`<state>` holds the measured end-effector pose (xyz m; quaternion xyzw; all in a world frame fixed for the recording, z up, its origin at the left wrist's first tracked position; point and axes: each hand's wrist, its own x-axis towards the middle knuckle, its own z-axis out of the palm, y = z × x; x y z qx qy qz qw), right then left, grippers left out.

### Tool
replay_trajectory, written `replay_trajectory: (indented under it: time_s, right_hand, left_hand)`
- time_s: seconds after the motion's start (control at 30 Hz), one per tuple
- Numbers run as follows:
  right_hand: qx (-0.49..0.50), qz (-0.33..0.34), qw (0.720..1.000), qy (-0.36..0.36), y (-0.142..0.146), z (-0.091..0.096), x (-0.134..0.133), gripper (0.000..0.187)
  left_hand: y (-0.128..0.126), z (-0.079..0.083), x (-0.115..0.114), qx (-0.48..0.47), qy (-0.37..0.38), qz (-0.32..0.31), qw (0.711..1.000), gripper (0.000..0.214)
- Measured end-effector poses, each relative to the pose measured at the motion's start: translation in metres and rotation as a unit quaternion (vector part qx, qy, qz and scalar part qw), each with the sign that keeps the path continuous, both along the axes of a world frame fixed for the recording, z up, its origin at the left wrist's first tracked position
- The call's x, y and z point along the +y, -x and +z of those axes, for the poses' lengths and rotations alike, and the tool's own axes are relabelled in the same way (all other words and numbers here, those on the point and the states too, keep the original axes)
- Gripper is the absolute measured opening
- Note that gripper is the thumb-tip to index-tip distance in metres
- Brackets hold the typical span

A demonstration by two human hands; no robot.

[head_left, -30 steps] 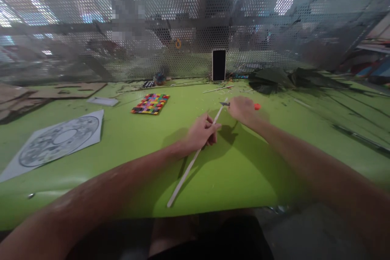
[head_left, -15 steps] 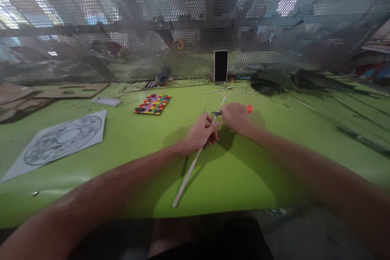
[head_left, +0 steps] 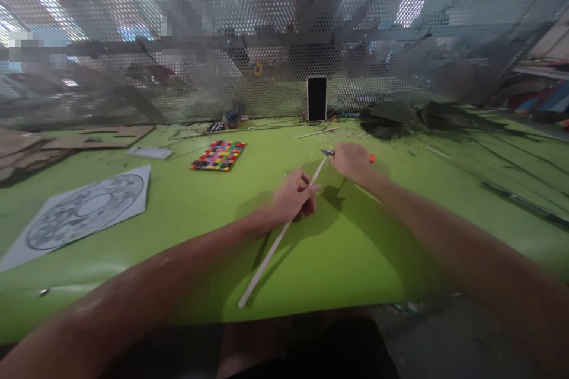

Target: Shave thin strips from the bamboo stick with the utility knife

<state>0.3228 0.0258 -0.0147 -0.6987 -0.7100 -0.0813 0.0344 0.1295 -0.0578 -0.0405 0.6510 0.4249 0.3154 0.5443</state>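
A long, thin pale stick slants across the green table, its near end close to the front edge. My left hand is closed around it near its upper part, thumb and fingers pinching it. In my right hand I grip a knife; its short blade points left and lies at the far tip of the stick. An orange handle end sticks out behind the right fist. Whether the blade cuts into the stick cannot be made out.
Left of my hands lie a colourful woven mat, a paper with a ring drawing and cardboard pieces. Against the perforated metal screen leans a phone. Dark leaves spread at the right back of the green table.
My right hand has slid the knife away from my left hand, along the stick to its far tip. The left hand keeps its hold. The view has shifted slightly.
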Motion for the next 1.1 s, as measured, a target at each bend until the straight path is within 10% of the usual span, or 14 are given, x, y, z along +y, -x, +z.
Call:
replay_trajectory:
  time_s: [0.17, 0.53, 1.1]
  right_hand:
    - [0.035, -0.003, 0.998, -0.046, -0.005, 0.003, -0.001, 0.034]
    - [-0.004, 0.217, 0.974, -0.069, 0.030, -0.001, -0.036, 0.026]
    - [0.010, 0.026, 0.999, -0.031, -0.005, 0.001, -0.002, 0.032]
  left_hand:
    - [0.003, -0.001, 0.004, -0.025, 0.018, -0.008, 1.000, 0.013]
    - [-0.001, -0.002, 0.008, -0.062, -0.001, 0.021, 0.998, 0.021]
    - [-0.003, -0.010, 0.003, 0.012, -0.043, -0.029, 0.999, 0.019]
